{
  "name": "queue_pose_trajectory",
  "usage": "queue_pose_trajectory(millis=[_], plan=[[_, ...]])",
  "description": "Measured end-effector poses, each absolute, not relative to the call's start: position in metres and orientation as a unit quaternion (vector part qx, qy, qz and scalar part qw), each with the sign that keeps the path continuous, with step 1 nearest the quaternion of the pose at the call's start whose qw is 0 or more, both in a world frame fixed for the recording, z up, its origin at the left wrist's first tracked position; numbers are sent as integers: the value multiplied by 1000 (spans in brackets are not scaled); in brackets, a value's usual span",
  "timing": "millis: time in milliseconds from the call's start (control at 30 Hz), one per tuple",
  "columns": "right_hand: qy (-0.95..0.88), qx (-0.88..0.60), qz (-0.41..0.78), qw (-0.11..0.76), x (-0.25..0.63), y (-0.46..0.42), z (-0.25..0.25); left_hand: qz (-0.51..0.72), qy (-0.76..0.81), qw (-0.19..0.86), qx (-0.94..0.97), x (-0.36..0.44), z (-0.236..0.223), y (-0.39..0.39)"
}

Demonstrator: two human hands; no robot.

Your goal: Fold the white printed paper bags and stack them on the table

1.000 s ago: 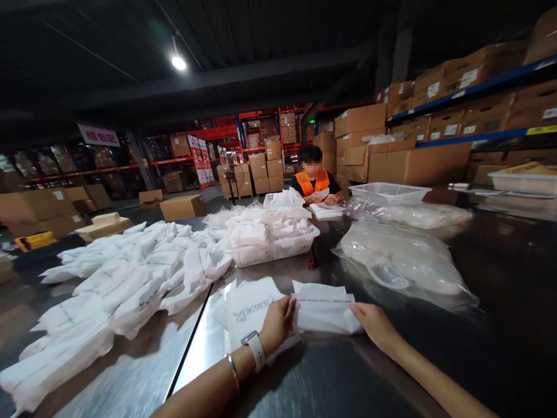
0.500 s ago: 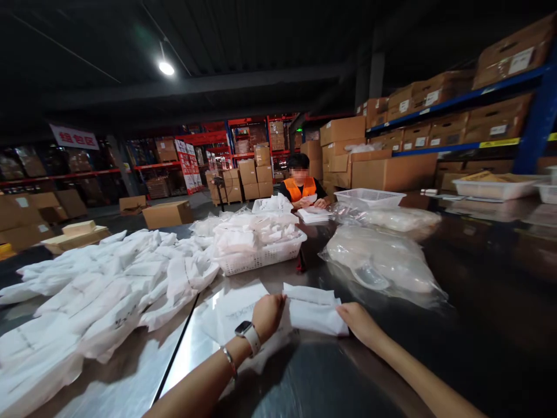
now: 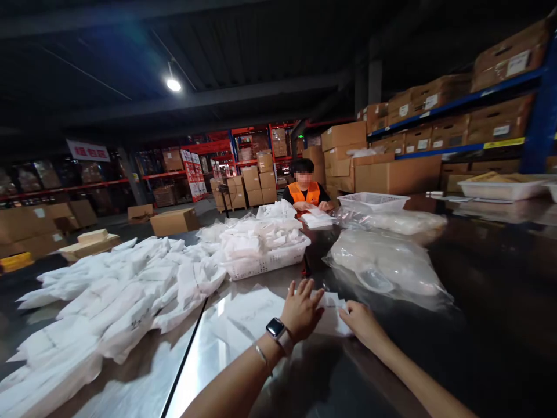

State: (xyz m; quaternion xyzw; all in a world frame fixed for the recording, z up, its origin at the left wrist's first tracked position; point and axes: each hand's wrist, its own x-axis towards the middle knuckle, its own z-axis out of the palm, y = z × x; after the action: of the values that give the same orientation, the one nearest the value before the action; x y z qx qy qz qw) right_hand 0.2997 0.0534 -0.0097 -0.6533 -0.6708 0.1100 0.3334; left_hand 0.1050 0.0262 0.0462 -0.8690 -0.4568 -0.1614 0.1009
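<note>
My left hand (image 3: 301, 312), with a watch on its wrist, lies with fingers spread over the left part of a folded white pouch (image 3: 333, 326). It hides much of that part. At the pouch's right edge, my right hand (image 3: 361, 323) has its thumb and fingers closed on the white material. The pouch lies low over the dark metal tabletop (image 3: 300, 383). Left of my hands, flat white bags with faint print (image 3: 253, 309) rest on the table.
A heap of filled white pouches (image 3: 108, 302) covers the left side. Beyond stands a full white basket (image 3: 267, 262). See-through plastic bags (image 3: 383, 261) lie to the right. Across the table, a person in an orange vest (image 3: 304, 191) handles white items. Cartons (image 3: 452, 136) fill shelves behind.
My left hand has let go of the pouch's left end, spread its fingers and moved right across it. My right hand stays at the right edge. The view has shifted slightly.
</note>
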Motion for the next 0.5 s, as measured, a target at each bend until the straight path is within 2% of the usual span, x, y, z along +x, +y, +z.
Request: queue_pose_trajectory(millis=[133,200,333,500], plan=[[-714,-623,-8,320,279,58,9,-153,-507,4,-848,118,35,42],[-754,-579,-15,311,261,66,13,-175,-510,-64,-840,120,35,47],[-747,-582,60,315,241,88,5,-222,-525,-156,-806,111,28,51],[-662,-608,173,402,254,104,-7,-364,-553,-286,-693,99,3,59]])
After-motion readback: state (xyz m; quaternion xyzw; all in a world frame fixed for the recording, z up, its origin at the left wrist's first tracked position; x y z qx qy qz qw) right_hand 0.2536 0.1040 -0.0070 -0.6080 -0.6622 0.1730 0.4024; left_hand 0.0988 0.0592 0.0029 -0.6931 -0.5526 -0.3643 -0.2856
